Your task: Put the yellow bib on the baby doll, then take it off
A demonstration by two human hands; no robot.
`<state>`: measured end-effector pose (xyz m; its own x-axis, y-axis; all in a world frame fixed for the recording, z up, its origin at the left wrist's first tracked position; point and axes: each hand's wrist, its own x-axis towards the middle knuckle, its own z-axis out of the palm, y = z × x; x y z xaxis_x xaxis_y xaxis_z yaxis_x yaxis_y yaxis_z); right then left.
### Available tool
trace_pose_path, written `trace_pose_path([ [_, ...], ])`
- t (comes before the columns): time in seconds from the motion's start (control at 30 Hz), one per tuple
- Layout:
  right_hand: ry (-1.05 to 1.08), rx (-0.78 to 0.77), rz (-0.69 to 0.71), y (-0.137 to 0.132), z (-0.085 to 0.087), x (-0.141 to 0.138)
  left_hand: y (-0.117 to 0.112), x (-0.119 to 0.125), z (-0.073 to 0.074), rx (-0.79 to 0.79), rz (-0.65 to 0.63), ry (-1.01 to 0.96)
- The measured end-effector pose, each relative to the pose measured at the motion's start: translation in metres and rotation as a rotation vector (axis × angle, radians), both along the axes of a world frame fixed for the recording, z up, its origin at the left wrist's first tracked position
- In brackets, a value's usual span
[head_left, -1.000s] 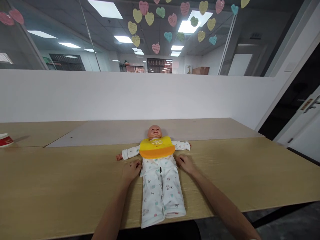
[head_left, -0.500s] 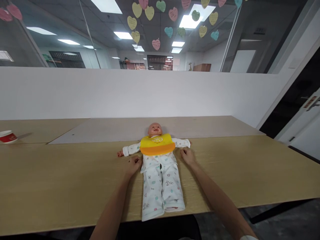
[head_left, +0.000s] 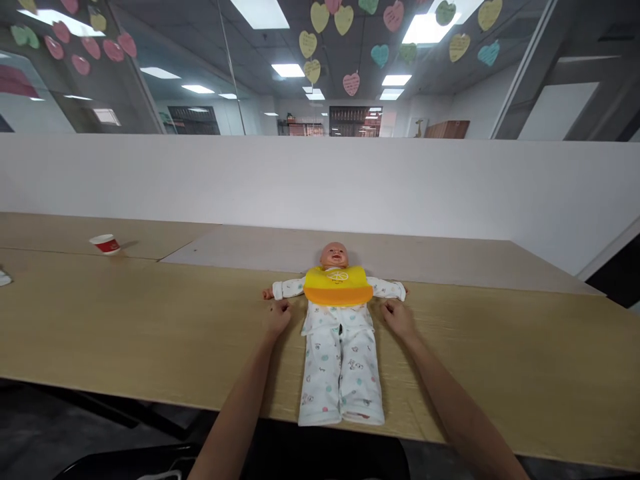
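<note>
A baby doll [head_left: 334,256] lies on its back on the table, head toward the wall and arms stretched out sideways. It wears white patterned pajamas [head_left: 323,367] and a yellow bib [head_left: 338,283] with an orange lower pocket and a citrus-slice print. My left hand [head_left: 279,316] rests on the table beside the doll's waist, just below its sleeve, fingers curled in. On the other side, my right hand [head_left: 398,316] is also curled in a loose fist near the opposite sleeve. Neither hand appears to hold anything.
A red and white paper cup [head_left: 106,245] stands at the back left of the wooden table [head_left: 150,320]. Something white [head_left: 5,278] shows at the far left edge. Behind the table rises a white wall [head_left: 320,180] below glass with heart-shaped notes.
The view has turned left, so the cup sits further into the picture and the door is out of sight. My left hand is slightly further from the doll; both hands stay curled.
</note>
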<state>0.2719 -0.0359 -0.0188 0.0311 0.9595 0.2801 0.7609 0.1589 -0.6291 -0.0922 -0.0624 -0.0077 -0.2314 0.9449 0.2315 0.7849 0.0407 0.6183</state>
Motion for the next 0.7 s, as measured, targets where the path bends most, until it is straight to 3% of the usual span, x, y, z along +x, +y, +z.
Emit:
trace_pose_path([
  [0.13,-0.120,-0.019,0.009,-0.002,-0.001,-0.002,0.003,-0.002,-0.006,-0.056,0.000,-0.021],
  [0.33,-0.155,-0.014,-0.005,-0.002,0.003,-0.003,0.009,0.002,-0.008,0.049,-0.114,-0.135],
  [0.57,-0.163,-0.018,-0.003,-0.004,0.005,-0.003,0.014,-0.003,-0.014,0.116,0.015,-0.190],
  [0.7,-0.152,-0.030,0.006,-0.003,0.004,-0.004,0.011,-0.004,-0.015,0.065,-0.022,-0.176],
])
